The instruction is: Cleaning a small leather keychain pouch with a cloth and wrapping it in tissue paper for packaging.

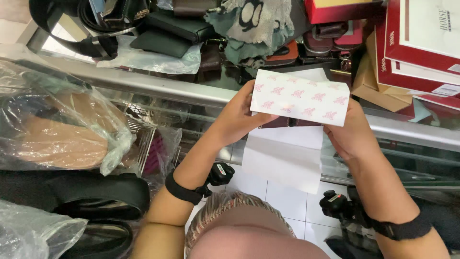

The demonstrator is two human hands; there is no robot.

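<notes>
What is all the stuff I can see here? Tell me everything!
Patterned paper: one, white with pink prints, held up at centre.
Dark wallet: one, maroon, behind the paper.
Plain sheet: one, white, hanging below.
Boxes: several, red and white, top right.
Belts: a few, black, top left.
Bagged items: several, tan, clear plastic, left.
Glass counter: one, metal-edged, across the middle.
Wrist straps: two, black.
Left hand: grips paper's left edge.
Right hand: grips right edge.
</notes>
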